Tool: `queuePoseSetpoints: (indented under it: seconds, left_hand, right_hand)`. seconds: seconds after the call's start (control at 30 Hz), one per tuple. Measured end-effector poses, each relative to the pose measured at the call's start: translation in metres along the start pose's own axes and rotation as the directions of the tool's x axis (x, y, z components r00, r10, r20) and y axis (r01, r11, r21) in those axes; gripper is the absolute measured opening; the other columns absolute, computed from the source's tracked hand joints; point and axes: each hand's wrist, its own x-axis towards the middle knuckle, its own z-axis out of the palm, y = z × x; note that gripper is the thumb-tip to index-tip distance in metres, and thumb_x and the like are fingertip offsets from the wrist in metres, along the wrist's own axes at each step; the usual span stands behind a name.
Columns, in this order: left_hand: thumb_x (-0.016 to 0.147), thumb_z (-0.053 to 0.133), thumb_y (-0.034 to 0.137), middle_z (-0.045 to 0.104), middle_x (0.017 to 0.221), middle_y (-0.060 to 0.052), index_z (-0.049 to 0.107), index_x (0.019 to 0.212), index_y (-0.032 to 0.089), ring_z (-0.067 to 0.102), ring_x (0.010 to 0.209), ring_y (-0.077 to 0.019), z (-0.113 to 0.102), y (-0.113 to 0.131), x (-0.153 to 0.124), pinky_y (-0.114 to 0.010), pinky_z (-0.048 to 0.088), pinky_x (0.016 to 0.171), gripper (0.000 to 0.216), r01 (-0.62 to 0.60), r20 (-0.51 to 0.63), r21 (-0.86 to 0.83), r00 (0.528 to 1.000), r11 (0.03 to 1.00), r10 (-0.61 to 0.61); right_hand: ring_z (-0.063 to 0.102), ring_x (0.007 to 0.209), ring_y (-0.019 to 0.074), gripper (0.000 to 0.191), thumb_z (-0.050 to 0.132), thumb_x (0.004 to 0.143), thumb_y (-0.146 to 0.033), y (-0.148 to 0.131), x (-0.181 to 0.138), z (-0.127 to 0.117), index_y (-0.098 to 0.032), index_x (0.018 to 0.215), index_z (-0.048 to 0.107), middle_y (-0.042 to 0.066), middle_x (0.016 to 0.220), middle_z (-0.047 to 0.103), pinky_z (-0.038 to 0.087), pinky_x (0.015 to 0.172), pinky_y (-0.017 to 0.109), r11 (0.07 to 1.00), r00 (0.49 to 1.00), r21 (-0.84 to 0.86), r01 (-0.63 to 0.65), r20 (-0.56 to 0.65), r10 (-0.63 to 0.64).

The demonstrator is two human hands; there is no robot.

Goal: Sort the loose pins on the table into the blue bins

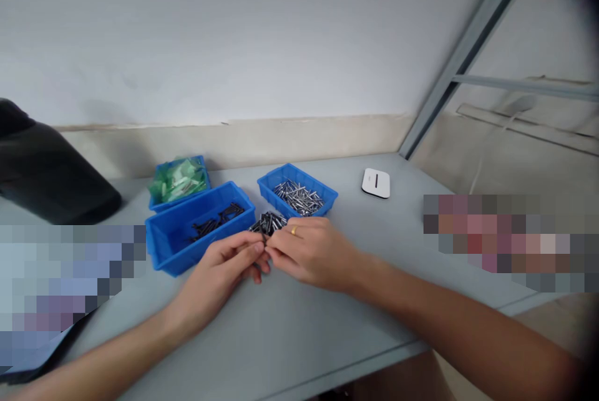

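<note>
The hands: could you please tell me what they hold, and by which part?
Left hand and right hand meet fingertip to fingertip by the dark pile; any held piece is hidden.

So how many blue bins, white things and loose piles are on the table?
Blue bins: 3, holding green packets, black screws, silver screws
White device: 1
Pile of small dark parts: 1
Total: 5

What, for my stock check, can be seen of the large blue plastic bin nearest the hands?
The large blue plastic bin is rectangular, open-topped, and sits upright on the grey table, angled. A few small black parts lie inside, toward its far right end. The left hand is just beside its near corner; contact unclear.
</note>
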Motion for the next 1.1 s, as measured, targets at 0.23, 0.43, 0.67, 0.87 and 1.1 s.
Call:
queuePoseSetpoints:
  seconds: [0.23, 0.43, 0.67, 0.87, 1.1]
  left_hand:
    - [0.093, 0.067, 0.041, 0.069, 0.077, 0.000, 0.069, 0.081, 0.019, 0.061, 0.068, -0.0131, -0.005, -0.008, -0.003, -0.025, 0.049, 0.066, 0.025, -0.006, 0.036, -0.007, 0.999, 1.000, 0.007]
    - [0.094, 0.065, 0.044, 0.069, 0.077, 0.001, 0.066, 0.083, 0.020, 0.061, 0.070, -0.0140, -0.009, -0.013, -0.001, -0.026, 0.049, 0.066, 0.027, -0.006, 0.033, 0.025, 0.999, 1.000, 0.005]
    - [0.094, 0.061, 0.046, 0.067, 0.072, 0.001, 0.065, 0.080, 0.020, 0.058, 0.068, -0.0138, -0.008, -0.004, -0.004, -0.025, 0.047, 0.068, 0.030, -0.043, 0.050, 0.155, 0.998, 0.987, 0.036]
    - [0.088, 0.061, 0.036, 0.067, 0.067, 0.002, 0.068, 0.081, 0.019, 0.059, 0.065, -0.0154, -0.003, 0.001, -0.007, -0.026, 0.046, 0.065, 0.019, -0.054, 0.095, 0.259, 0.995, 0.964, 0.030]
    - [0.089, 0.055, 0.038, 0.065, 0.065, 0.002, 0.061, 0.071, 0.021, 0.058, 0.065, -0.0155, -0.004, 0.005, -0.006, -0.027, 0.045, 0.067, 0.026, -0.064, 0.048, 0.312, 0.998, 0.948, 0.052]
  right_hand:
    - [0.059, 0.071, 0.0130, 0.020, 0.048, 0.100, -0.023, 0.000, 0.001, -0.004, -0.017, 0.085, 0.061, 0.000, 0.073, 0.066, 0.041, 0.067, 0.025, 0.995, 0.985, 0.101, -0.013, 0.173, -0.005]
    - [0.062, 0.077, 0.0143, 0.021, 0.044, 0.102, -0.023, 0.001, 0.003, -0.008, -0.016, 0.094, 0.062, 0.003, 0.082, 0.070, 0.043, 0.071, 0.027, 0.992, 0.965, 0.127, -0.017, 0.263, -0.017]
    - [0.066, 0.083, 0.0147, 0.024, 0.042, 0.102, -0.020, 0.003, 0.003, -0.010, -0.015, 0.117, 0.060, 0.003, 0.089, 0.073, 0.047, 0.074, 0.026, 0.980, 0.975, 0.192, -0.058, 0.221, 0.014]
    - [0.063, 0.078, 0.0141, 0.021, 0.043, 0.101, -0.018, 0.005, 0.001, -0.008, -0.017, 0.112, 0.061, 0.002, 0.086, 0.071, 0.045, 0.070, 0.026, 0.990, 0.967, 0.129, 0.055, 0.240, -0.085]
    - [0.058, 0.070, 0.0143, 0.018, 0.045, 0.101, -0.015, 0.009, 0.001, -0.005, -0.016, 0.096, 0.062, -0.001, 0.076, 0.065, 0.043, 0.069, 0.028, 0.990, 0.979, -0.030, 0.136, 0.158, -0.130]
